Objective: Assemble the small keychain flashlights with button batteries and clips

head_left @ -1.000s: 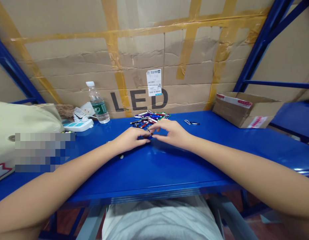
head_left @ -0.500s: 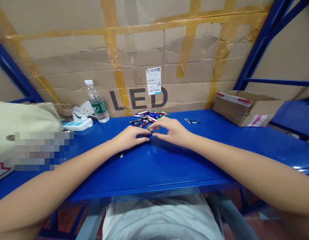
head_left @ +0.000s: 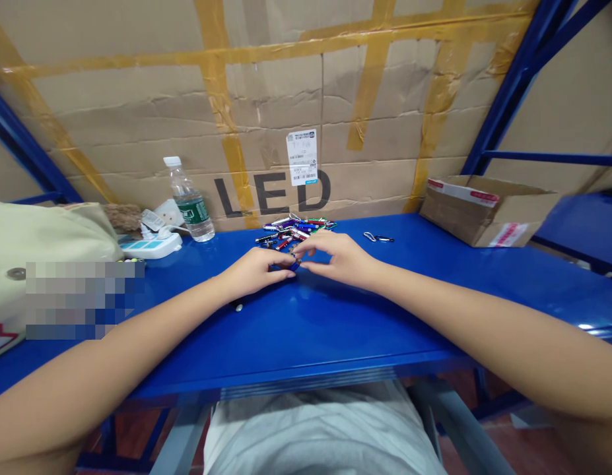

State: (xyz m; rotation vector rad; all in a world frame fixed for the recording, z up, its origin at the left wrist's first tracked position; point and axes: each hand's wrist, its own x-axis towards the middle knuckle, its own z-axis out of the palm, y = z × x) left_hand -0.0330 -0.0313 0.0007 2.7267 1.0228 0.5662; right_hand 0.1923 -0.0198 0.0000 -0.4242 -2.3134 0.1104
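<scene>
My left hand (head_left: 253,272) and my right hand (head_left: 342,258) meet over the blue table, fingertips almost touching. Between them is a small blue keychain flashlight (head_left: 295,266), mostly covered by fingers. Thumb and fingers of my left hand close on one end, while those of my right hand pinch the other. Just behind lies a pile of keychain flashlights (head_left: 298,227) in purple, red, green, blue and black, with metal carabiner clips. Right of the pile, a black one with its clip (head_left: 379,238) lies alone. A small dark piece with a silvery end (head_left: 239,307) rests near my left wrist.
A water bottle (head_left: 194,211) and a white power strip (head_left: 152,246) stand at the back left, beside a pale bag (head_left: 48,231). An open cardboard box (head_left: 484,211) sits at the right. A large taped carton (head_left: 266,105) walls off the back of the table (head_left: 306,336).
Both hands stay almost in place, with slight finger movement around the blue flashlight, which shows a little more. The whole view has shifted slightly.
</scene>
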